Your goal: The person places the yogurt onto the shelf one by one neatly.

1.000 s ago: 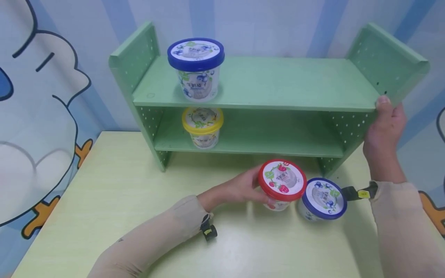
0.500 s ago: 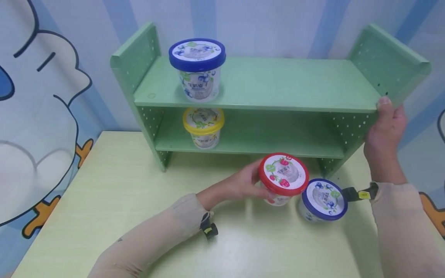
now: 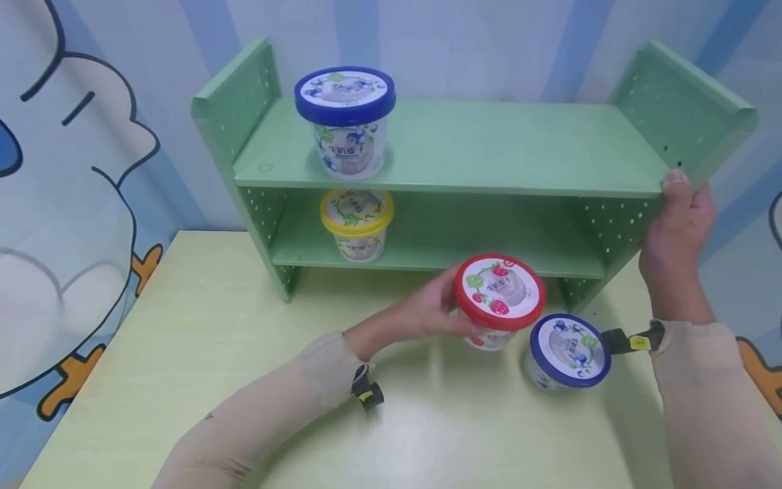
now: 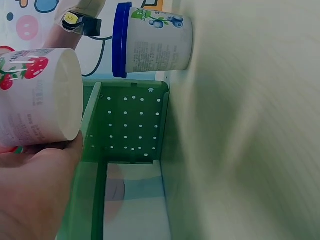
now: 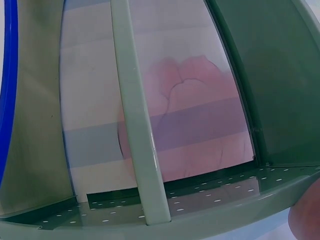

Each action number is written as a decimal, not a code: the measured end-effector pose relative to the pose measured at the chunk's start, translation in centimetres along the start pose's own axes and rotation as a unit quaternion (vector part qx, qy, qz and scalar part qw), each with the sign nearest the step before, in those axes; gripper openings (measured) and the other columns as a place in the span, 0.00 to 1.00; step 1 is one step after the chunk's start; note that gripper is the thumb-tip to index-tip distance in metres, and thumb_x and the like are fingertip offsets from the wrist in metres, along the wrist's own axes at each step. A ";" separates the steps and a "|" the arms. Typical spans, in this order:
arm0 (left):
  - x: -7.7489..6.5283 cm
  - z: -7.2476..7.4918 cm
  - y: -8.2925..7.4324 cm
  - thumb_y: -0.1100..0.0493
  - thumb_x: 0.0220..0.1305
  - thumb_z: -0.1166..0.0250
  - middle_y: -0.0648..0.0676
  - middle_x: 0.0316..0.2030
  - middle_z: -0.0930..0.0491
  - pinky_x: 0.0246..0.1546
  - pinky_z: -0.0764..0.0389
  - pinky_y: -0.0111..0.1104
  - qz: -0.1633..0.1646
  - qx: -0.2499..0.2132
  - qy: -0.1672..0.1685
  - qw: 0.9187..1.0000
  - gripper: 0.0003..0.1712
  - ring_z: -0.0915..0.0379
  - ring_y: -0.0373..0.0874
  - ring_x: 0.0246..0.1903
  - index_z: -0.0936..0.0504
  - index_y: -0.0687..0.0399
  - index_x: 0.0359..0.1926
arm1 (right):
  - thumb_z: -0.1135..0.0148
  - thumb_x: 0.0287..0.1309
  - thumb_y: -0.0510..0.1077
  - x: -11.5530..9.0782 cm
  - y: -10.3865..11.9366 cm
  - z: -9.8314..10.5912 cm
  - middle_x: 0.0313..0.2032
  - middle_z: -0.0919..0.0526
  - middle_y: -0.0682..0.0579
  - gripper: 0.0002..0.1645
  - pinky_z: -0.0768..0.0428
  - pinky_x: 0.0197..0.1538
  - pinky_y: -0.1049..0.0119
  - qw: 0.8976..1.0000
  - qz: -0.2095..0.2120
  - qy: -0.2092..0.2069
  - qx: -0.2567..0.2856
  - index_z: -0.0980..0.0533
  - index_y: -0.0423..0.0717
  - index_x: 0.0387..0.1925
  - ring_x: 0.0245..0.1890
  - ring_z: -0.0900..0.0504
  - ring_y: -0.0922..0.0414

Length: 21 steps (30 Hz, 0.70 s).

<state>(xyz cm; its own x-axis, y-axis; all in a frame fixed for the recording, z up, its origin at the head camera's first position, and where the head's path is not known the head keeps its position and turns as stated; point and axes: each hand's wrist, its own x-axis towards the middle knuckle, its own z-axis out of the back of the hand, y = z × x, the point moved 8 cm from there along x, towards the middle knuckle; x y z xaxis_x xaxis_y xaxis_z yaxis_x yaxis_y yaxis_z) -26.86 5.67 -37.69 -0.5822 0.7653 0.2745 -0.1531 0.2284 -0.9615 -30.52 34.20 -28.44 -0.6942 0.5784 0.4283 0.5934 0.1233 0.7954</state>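
Left hand: clamped on the red-lidded tub, thumb across the near side, fingers mostly hidden beyond it. Raised above the worktop, in front of the front edge of the lower board, toward its right end.

Right hand: wrapped round the right side panel of the green shelf unit, at the front right corner of the upper board. Thumb on the panel's front edge; other fingers partly hidden.

Head view only: yellow-lidded tub at the lower board's front edge, near the left end; upper blue-lidded tub near the upper board's front left corner.

Left wrist view: pale base of the red-lidded tub, clear of the worktop, unlike in the head view. Also there: near blue-lidded tub, upright, with base touching the worktop.

Right wrist view: only a rounded part of the right hand, at the shelf unit's rim.
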 end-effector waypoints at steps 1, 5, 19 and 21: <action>0.0 0.0 0.0 0.73 0.54 0.34 0.58 0.63 0.34 0.59 0.27 0.42 -0.002 -0.002 0.001 1.000 0.45 0.38 0.45 0.63 0.45 0.62 0.71 | 0.43 0.63 0.41 0.0 0.0 0.0 0.31 0.18 0.46 0.09 0.26 0.39 0.67 1.000 0.002 0.000 -0.001 0.20 0.39 0.39 0.31 0.22 0.58; 0.2 0.0 -0.3 0.74 0.54 0.35 0.59 0.64 0.35 0.59 0.27 0.42 -0.010 -0.002 0.005 1.000 0.45 0.38 0.45 0.63 0.45 0.62 0.71 | 0.43 0.63 0.41 0.0 0.0 0.0 0.31 0.19 0.46 0.08 0.26 0.40 0.67 1.000 0.008 -0.002 0.002 0.20 0.41 0.37 0.31 0.22 0.58; 0.6 0.1 -0.8 0.73 0.55 0.34 0.58 0.64 0.35 0.60 0.28 0.45 0.002 0.019 0.001 1.000 0.45 0.38 0.44 0.63 0.45 0.63 0.71 | 0.43 0.62 0.40 0.0 0.0 0.1 0.30 0.18 0.47 0.06 0.27 0.41 0.67 1.000 0.015 -0.008 0.003 0.20 0.43 0.34 0.32 0.23 0.58; 0.6 0.2 -0.8 0.73 0.55 0.34 0.58 0.64 0.35 0.61 0.29 0.43 0.007 0.021 -0.004 1.000 0.45 0.38 0.44 0.63 0.45 0.63 0.72 | 0.42 0.62 0.40 0.1 -0.1 0.1 0.30 0.18 0.48 0.06 0.27 0.41 0.68 1.000 0.011 -0.012 0.001 0.20 0.43 0.34 0.32 0.23 0.58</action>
<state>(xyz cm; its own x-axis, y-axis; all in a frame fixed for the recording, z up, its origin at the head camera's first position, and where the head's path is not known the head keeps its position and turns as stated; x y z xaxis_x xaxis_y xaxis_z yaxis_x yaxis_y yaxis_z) -27.24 5.85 -36.74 -0.5905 0.7635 0.2617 -0.1778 0.1932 -0.9649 -30.55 34.35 -28.51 -0.6711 0.6007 0.4345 0.6090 0.1124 0.7852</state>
